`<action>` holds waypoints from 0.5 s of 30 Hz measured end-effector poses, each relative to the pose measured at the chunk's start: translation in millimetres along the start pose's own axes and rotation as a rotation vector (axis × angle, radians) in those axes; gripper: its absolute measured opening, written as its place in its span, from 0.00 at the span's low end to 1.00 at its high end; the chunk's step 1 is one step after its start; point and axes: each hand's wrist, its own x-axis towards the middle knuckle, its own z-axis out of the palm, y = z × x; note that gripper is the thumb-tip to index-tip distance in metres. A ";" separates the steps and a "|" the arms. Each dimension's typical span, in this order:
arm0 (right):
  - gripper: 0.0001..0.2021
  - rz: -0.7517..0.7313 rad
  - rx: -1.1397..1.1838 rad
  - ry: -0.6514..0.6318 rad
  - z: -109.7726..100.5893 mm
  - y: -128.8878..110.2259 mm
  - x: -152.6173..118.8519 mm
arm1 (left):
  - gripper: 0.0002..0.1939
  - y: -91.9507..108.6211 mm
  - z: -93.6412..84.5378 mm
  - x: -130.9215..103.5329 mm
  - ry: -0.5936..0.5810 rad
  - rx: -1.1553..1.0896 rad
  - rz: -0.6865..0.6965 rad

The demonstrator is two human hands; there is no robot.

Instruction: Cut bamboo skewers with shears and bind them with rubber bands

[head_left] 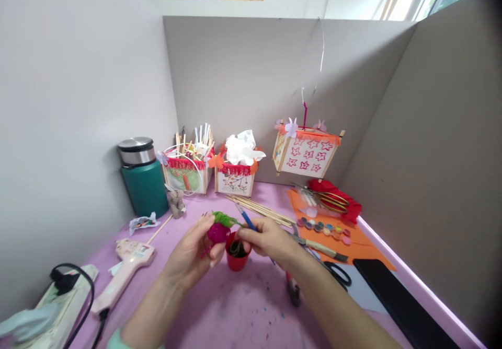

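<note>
My left hand (200, 242) is closed around a small magenta ball (218, 233) that looks like yarn. A tuft of green strands (223, 218) sits on top of it. My right hand (264, 236) is closed on a slim blue stick (246, 217), perhaps a pencil or brush, slanting up to the left. Its thumb and fingertips are close to the end of the green strands; whether they pinch them I cannot tell. Just below and between both hands stands a small red pot (237, 262) with dark strands inside.
A pink glue gun (125, 276), power strip (65, 307) and green flask (145, 187) stand left. Decorated boxes (235, 182) and wooden sticks (266, 210) lie behind. A lantern (308, 153) hangs at right, above paint pots (323, 228), black-handled scissors (338, 273) and a black slab (400, 297).
</note>
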 end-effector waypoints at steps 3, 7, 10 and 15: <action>0.14 -0.002 0.014 0.031 -16.7 -1.5 -0.5 | 0.06 2.3 -0.4 3.6 0.071 -0.076 0.004; 0.14 -0.011 0.017 0.056 -33.9 -11.1 -7.3 | 0.04 4.1 -5.1 9.2 0.117 -0.175 0.037; 0.13 -0.028 -0.135 0.124 -35.1 -15.1 -11.0 | 0.03 2.2 -9.5 13.5 0.190 -0.181 0.058; 0.10 -0.170 -0.514 0.051 -9.3 -19.0 -19.3 | 0.04 -7.3 -9.2 14.6 0.322 0.077 0.129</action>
